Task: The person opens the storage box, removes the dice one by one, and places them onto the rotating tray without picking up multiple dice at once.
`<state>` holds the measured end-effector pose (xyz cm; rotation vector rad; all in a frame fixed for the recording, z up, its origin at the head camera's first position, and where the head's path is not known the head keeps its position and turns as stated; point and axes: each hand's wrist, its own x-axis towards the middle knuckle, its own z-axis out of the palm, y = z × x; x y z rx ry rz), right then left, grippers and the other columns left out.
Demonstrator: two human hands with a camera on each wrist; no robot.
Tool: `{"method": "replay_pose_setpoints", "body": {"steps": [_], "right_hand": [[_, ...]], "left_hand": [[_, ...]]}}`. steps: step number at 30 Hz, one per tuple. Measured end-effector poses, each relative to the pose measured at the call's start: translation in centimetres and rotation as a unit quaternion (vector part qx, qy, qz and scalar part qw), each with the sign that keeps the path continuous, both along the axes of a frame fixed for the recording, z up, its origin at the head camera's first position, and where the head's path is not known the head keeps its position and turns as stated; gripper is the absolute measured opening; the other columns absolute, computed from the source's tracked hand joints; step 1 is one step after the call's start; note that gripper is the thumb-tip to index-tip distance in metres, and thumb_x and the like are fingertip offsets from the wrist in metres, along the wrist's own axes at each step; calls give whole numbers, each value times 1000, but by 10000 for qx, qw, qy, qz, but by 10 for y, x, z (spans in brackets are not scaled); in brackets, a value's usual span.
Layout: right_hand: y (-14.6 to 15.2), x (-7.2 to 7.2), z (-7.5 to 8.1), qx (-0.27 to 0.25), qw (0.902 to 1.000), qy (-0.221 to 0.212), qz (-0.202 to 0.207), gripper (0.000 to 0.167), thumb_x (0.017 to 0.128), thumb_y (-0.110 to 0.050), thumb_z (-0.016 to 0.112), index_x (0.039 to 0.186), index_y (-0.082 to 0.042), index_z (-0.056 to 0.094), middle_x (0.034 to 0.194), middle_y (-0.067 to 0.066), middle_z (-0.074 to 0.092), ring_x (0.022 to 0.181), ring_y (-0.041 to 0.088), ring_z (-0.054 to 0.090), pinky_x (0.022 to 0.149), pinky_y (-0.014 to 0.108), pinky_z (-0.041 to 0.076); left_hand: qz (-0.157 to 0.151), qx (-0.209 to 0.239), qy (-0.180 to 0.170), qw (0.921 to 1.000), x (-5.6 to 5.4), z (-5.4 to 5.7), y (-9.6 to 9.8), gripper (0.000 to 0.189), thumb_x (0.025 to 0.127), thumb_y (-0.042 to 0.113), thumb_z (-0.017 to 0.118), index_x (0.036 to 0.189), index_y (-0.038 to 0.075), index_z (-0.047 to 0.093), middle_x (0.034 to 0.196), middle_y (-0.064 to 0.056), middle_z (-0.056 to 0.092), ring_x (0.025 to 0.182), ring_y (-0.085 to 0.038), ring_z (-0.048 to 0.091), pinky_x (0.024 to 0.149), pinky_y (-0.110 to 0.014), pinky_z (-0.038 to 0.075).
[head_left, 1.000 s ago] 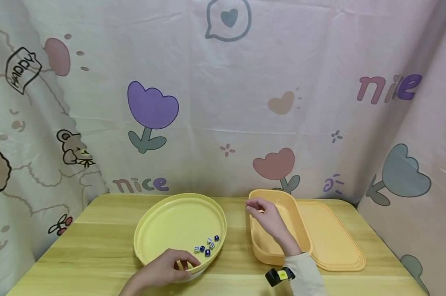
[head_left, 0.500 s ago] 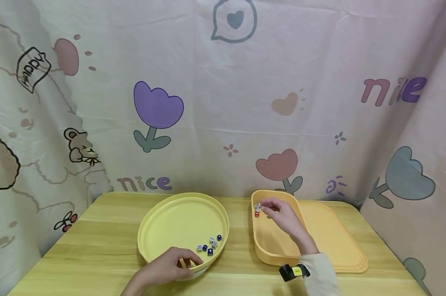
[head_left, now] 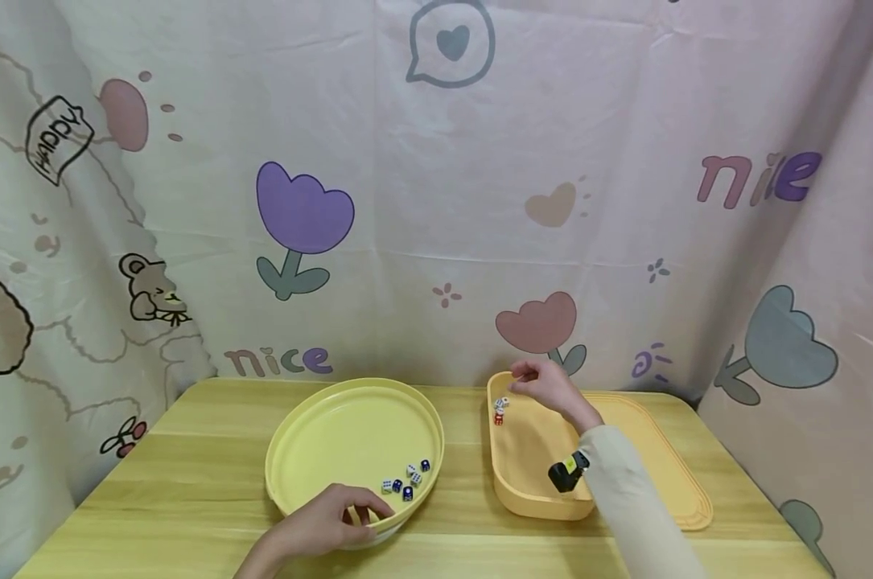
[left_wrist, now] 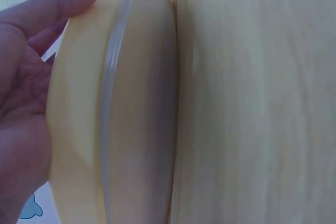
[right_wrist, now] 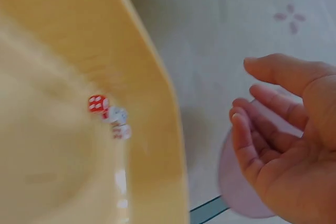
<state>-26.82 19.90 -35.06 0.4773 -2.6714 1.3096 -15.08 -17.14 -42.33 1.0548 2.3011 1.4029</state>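
Note:
My left hand (head_left: 325,519) holds the near rim of a round yellow tray (head_left: 342,434), thumb on the outer wall in the left wrist view. Several blue and white dice (head_left: 407,493) lie together at the tray's near right side. At the right stands a deep orange plastic box (head_left: 533,505), with a small group of red and white dice (head_left: 499,410) at its far left inside. Above the box's far end is my right hand (head_left: 552,390). The right wrist view shows its fingers loosely bent and nothing between them, beyond the box's wall (right_wrist: 152,108).
A flat orange lid (head_left: 653,466) lies on the wooden table (head_left: 168,482) to the right of the box, partly hidden by my right forearm. A printed curtain (head_left: 407,225) hangs just behind the table's back edge. A strip of table separates tray and box.
My right hand has moved from the box's left side up and away towards its far end, uncovering the red and white dice. My left hand has stayed on the tray's rim.

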Motion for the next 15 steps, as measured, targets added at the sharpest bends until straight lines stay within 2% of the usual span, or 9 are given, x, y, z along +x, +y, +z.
{"method": "replay_pose_setpoints", "body": {"steps": [4,8,12,15], "right_hand": [[-1,-11,-15,-3,9999,-127,10,23,84,-3,70,103,9,66,91,11,67,85,20,61,74,31,50],[-2,-19,-33,-137,9986,-498,-57,20,83,1,68,100,11,66,89,11,68,84,20,62,77,34,51],[-3,-21,-50,-53,9958,-845,-343,17,80,5,68,95,12,67,86,12,68,78,17,60,72,31,50],[-5,-22,-58,-39,9947,-949,-387,14,78,7,68,91,12,67,83,13,68,72,14,56,64,27,47]], "left_hand": [[-4,-1,-14,10000,0,-1,0,17,89,8,68,105,5,71,98,6,66,82,-3,55,66,-24,49],[-10,18,8,10000,-1,-2,0,17,89,8,68,105,5,71,98,6,67,81,-3,56,66,-24,49],[-16,40,21,10000,0,-1,1,17,89,8,68,105,5,71,98,6,67,81,-3,55,66,-24,50],[26,27,-42,10000,1,1,1,17,88,8,68,105,5,71,97,6,66,81,-3,55,66,-24,49]]}}
